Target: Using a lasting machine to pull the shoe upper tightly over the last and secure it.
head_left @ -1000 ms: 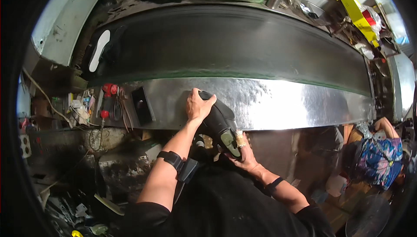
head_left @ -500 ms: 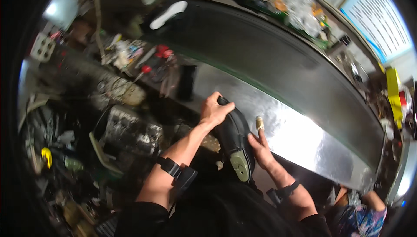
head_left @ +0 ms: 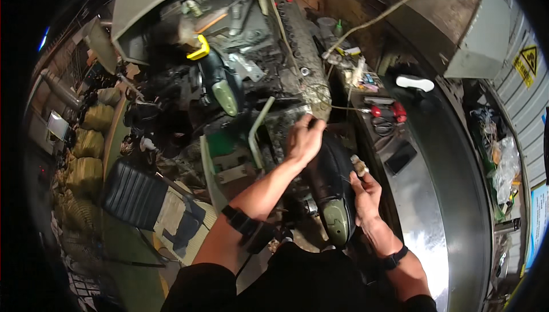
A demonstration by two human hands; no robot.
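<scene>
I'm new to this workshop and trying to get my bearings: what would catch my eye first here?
At centre, the left hand and right hand grip a black shoe, sole up. Above and to the left, another dark shoe sits on the cluttered machine under a yellow clamp. A shiny curved metal counter sweeps down the right side.
</scene>
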